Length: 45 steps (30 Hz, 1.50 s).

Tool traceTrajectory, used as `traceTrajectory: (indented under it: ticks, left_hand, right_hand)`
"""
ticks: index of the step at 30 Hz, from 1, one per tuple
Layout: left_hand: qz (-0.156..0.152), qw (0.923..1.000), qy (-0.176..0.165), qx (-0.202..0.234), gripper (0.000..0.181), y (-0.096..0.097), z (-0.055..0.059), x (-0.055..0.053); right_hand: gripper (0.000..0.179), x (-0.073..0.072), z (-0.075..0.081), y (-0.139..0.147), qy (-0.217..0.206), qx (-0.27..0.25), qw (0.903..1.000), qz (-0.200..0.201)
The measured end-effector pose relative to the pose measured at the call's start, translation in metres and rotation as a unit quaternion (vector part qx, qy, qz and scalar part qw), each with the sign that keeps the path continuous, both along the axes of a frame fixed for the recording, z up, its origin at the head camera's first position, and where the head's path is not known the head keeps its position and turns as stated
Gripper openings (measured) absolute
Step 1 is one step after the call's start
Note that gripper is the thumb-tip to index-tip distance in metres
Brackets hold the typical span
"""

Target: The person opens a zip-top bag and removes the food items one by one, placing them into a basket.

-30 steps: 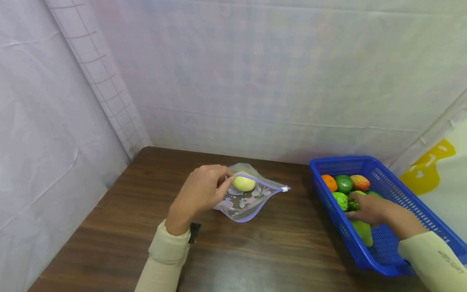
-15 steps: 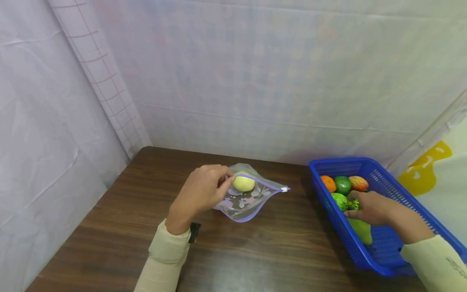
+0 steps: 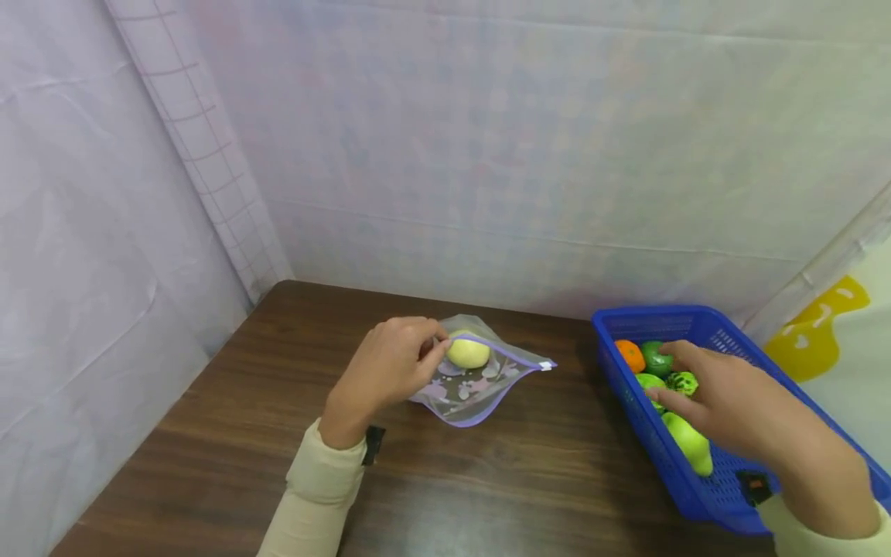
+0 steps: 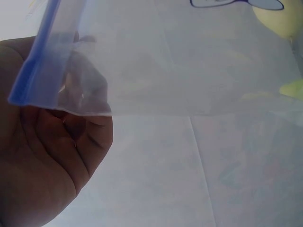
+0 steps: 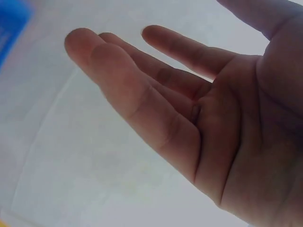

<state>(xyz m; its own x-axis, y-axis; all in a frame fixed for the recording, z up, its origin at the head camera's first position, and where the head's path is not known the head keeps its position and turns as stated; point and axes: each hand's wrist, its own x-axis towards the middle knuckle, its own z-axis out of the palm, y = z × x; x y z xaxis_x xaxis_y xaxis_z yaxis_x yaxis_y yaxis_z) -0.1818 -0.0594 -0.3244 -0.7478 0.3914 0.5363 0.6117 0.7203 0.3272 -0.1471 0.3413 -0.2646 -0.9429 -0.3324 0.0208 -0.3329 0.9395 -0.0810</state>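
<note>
My left hand [image 3: 393, 363] pinches the upper left edge of a clear slider bag [image 3: 462, 402] with purple trim and printed shapes. A pale yellow, rounded fruit [image 3: 469, 353] lies inside the bag. In the left wrist view the bag's purple strip [image 4: 35, 61] runs past the curled fingers. My right hand [image 3: 745, 406] hovers over a blue basket [image 3: 668, 456], thumb and fingers apart, with nothing between them. Below it lie a mottled green item [image 3: 682, 383], a bright green item [image 3: 650, 383] and a green pear-shaped fruit [image 3: 689, 442]. The right wrist view shows a bare palm [image 5: 227, 123].
An orange fruit [image 3: 630, 356] and a dark green round one [image 3: 656, 358] lie at the basket's far end. The brown wooden table [image 3: 445, 480] backs onto a pale cloth wall [image 3: 487, 155]. The bag's white slider [image 3: 545, 366] sits at its right corner.
My right hand has risen from among the produce, and its fingers have spread apart. The mottled green item now shows below it. My left hand keeps its pinch on the bag.
</note>
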Motion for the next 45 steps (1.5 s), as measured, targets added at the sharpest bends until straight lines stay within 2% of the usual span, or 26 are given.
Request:
traceTrajectory:
  ticks: [7, 9, 13, 16, 19, 26, 30, 33, 37, 41, 45]
  left_hand:
    - [-0.003, 1.0000, 0.006, 0.001, 0.010, 0.000, -0.003, -0.002]
    - [-0.007, 0.9999, 0.008, 0.001, 0.010, 0.001, -0.003, -0.003]
    - [-0.009, 0.9999, 0.009, 0.001, 0.010, 0.002, -0.003, -0.003]
    - [-0.009, 0.9999, 0.012, 0.001, 0.011, 0.001, -0.003, -0.004]
    - [-0.010, 0.9998, 0.015, 0.003, 0.011, 0.002, -0.002, -0.003]
    - [-0.018, 0.9998, 0.011, 0.006, 0.010, 0.003, -0.003, -0.002]
    - [-0.017, 0.9996, 0.021, 0.007, 0.009, 0.002, -0.003, -0.002]
    - [-0.018, 0.9994, 0.028, 0.007, 0.008, 0.002, -0.003, -0.002]
    - [-0.022, 0.9993, 0.030, 0.010, 0.008, 0.002, -0.003, 0.000]
    - [-0.024, 0.9992, 0.029, 0.009, 0.008, 0.002, -0.003, 0.001]
    - [-0.021, 0.9994, 0.025, 0.004, 0.009, 0.003, -0.003, 0.001]
  right_hand:
    - [0.057, 0.030, 0.007, -0.027, 0.048, -0.094, 0.9942, 0.017]
    - [0.055, 0.038, 0.008, -0.030, 0.073, -0.123, 0.9896, 0.019]
    - [0.053, 0.046, 0.006, -0.044, 0.141, -0.169, 0.9742, 0.051]
    - [0.054, 0.044, 0.002, -0.058, 0.171, -0.198, 0.9617, 0.082]
    - [0.052, 0.038, -0.002, -0.072, 0.173, -0.217, 0.9554, 0.100]
    - [0.041, 0.025, -0.013, -0.097, 0.124, -0.232, 0.9594, 0.102]
    - [0.038, 0.017, -0.020, -0.112, 0.130, -0.248, 0.9512, 0.131]
    - [0.036, 0.013, -0.026, -0.126, 0.133, -0.239, 0.9481, 0.162]
    - [0.037, 0.008, -0.035, -0.150, 0.121, -0.196, 0.9537, 0.193]
    - [0.041, 0.001, -0.050, -0.173, 0.095, -0.165, 0.9598, 0.207]
    - [0.048, -0.011, -0.069, -0.190, 0.100, -0.146, 0.9614, 0.211]
